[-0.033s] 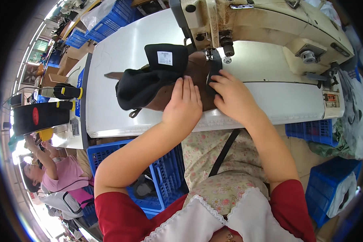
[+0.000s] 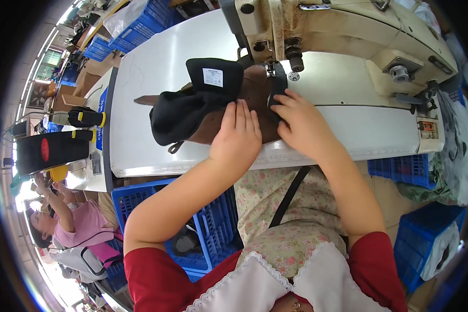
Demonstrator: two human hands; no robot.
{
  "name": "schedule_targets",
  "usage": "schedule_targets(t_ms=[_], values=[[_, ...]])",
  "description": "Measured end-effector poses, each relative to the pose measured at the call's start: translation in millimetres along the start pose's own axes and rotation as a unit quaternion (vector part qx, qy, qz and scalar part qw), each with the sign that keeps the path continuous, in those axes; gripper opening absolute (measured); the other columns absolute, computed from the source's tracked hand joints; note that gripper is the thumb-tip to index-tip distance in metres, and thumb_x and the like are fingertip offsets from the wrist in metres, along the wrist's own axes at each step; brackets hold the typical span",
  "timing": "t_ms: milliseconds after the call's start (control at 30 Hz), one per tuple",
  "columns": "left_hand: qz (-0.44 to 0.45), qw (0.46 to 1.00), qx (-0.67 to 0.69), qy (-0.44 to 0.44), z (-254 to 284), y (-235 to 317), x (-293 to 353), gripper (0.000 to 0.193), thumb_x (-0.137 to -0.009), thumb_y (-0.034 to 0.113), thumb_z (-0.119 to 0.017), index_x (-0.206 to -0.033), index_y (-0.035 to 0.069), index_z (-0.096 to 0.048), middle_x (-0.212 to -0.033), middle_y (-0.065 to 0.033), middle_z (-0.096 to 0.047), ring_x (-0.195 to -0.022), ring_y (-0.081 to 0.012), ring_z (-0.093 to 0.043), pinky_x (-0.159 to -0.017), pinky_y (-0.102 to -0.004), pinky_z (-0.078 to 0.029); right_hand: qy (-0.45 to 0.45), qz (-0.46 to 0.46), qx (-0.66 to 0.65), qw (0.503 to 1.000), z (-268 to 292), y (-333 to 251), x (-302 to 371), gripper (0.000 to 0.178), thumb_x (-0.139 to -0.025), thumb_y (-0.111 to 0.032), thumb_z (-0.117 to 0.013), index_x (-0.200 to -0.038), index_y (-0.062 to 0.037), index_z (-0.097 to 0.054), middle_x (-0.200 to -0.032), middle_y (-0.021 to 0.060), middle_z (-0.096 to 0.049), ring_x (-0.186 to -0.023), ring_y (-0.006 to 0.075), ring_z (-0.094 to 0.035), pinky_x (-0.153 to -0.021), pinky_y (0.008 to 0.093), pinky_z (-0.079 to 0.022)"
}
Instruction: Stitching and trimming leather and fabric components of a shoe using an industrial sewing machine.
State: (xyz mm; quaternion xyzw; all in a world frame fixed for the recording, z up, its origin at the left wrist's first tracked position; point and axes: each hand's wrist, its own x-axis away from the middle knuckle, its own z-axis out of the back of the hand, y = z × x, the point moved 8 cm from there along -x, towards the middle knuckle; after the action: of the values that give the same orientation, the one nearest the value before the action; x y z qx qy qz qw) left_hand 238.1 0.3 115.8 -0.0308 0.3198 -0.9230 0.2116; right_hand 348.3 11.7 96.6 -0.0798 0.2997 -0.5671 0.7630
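A brown sewn piece [image 2: 207, 132] with soft black cloth [image 2: 178, 118] bunched on it lies on the sewing machine's white table. A black flap bearing a white label [image 2: 213, 77] stands up from its far side. My left hand [image 2: 238, 130] rests flat on the brown part, fingers stretched out side by side. On the right, a black strip [image 2: 279, 80] runs along the piece's edge, beside the presser foot [image 2: 270, 69]. My right hand [image 2: 302, 122] touches this strip with its fingertips, fingers slightly bent and apart. Its thumb is partly hidden.
The sewing machine's head [image 2: 338, 31] hangs over the far right of the white table [image 2: 140, 135]. Below the table's near edge stands a blue crate [image 2: 208, 244] with dark items. At left, a person in pink [image 2: 83, 223] works at another machine with a black panel [image 2: 52, 151].
The bunched black cloth has sagged slightly toward me. Both hands keep nearly the same places.
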Motion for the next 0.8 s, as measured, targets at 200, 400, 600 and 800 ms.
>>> schedule_targets(t_ms=[200,400,600,800], values=[[0.034,0.997,0.064,0.036,-11.3,2.7,7.1,0.042,-0.077,0.016,-0.057,-0.112,-0.006,-0.066,-0.11,-0.0252,-0.069,-0.108,-0.0322,-0.066,-0.103,-0.0422,-0.045,-0.044,0.007,-0.053,0.998,5.4,15.6,-3.8,0.039,-0.078,-0.012,-0.066,-0.115,-0.0026,-0.067,-0.131,0.0165,-0.06,-0.126,0.0347,-0.053,-0.105,0.0443,-0.044],[0.01,0.997,0.068,0.032,-6.2,2.3,5.8,0.042,-0.077,0.014,-0.056,-0.112,-0.007,-0.066,-0.109,-0.0241,-0.07,-0.109,-0.0317,-0.066,-0.103,-0.0415,-0.045,-0.097,0.107,0.103,0.984,4.6,7.4,-15.8,0.034,-0.076,-0.01,-0.067,-0.109,-0.005,-0.069,-0.121,0.0116,-0.067,-0.118,0.0286,-0.06,-0.096,0.0412,-0.049],[0.001,0.996,0.077,0.04,-9.0,3.6,7.9,0.042,-0.076,0.014,-0.056,-0.111,-0.007,-0.066,-0.107,-0.0238,-0.071,-0.108,-0.0317,-0.067,-0.102,-0.0411,-0.045,-0.052,0.132,0.12,0.983,-0.1,7.1,-14.9,0.031,-0.076,-0.01,-0.066,-0.107,-0.0057,-0.069,-0.115,0.0101,-0.069,-0.112,0.0285,-0.062,-0.09,0.0418,-0.052],[0.001,0.996,0.078,0.042,-6.8,3.1,7.6,0.042,-0.076,0.014,-0.056,-0.11,-0.007,-0.066,-0.106,-0.0236,-0.071,-0.107,-0.0313,-0.067,-0.101,-0.0399,-0.046,-0.04,0.11,0.103,0.988,6.0,7.6,-13.4,0.03,-0.077,-0.008,-0.065,-0.106,-0.005,-0.069,-0.116,0.01,-0.069,-0.111,0.029,-0.063,-0.091,0.0407,-0.051]])
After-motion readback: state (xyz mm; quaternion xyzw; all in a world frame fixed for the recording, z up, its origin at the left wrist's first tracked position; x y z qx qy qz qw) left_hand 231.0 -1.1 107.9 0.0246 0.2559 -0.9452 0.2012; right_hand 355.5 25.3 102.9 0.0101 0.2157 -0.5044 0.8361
